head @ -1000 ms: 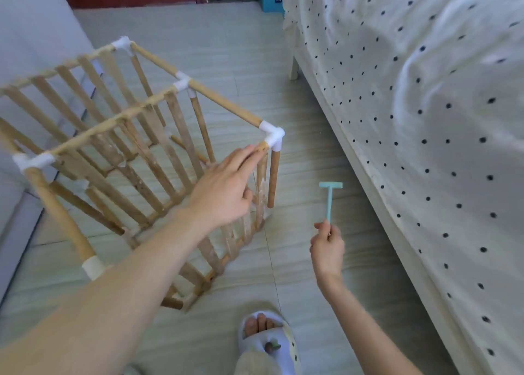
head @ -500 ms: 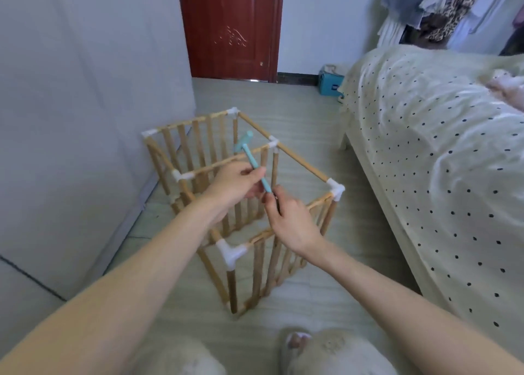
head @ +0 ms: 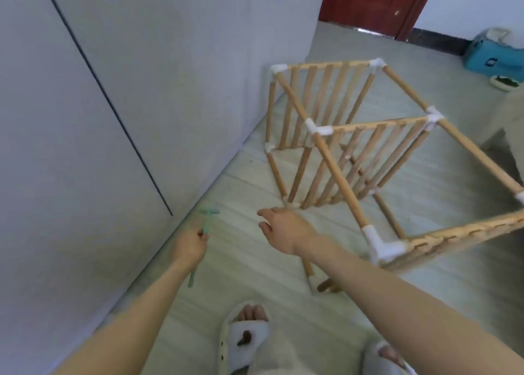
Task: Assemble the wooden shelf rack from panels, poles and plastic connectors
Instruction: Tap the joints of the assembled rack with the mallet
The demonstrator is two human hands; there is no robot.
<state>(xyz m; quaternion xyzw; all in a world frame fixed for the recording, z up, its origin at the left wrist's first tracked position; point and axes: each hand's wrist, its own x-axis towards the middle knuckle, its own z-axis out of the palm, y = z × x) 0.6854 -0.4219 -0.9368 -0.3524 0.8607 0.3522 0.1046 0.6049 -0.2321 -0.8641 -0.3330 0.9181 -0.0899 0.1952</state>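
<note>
The wooden rack (head: 368, 148) stands on the pale tiled floor (head: 283, 275) close to the grey wall (head: 127, 91), a frame of round poles and slatted panels joined by white plastic connectors, one of which (head: 381, 245) sits at the near corner just beside the right forearm. The rack is tilted in the view, its long poles running from the far corner down toward the near edge, and its lower feet touch the floor. The left hand (head: 188, 247) is held low near the wall, its fingers curled round the handle of a small teal plastic hammer (head: 205, 224), whose head points away from the person and whose handle end shows below the wrist; the tool is blurred. The right hand (head: 283, 227) reaches out over the floor with its fingers loosely spread and nothing in it, near the bottom corner of the rack but apart from it. Below, a foot in a pale fluffy slipper (head: 245, 338) rests on the floor, and a second slipper shows at the lower right edge. Farther back stand a dark red door (head: 377, 3) and a blue box (head: 496, 57) by the wall
</note>
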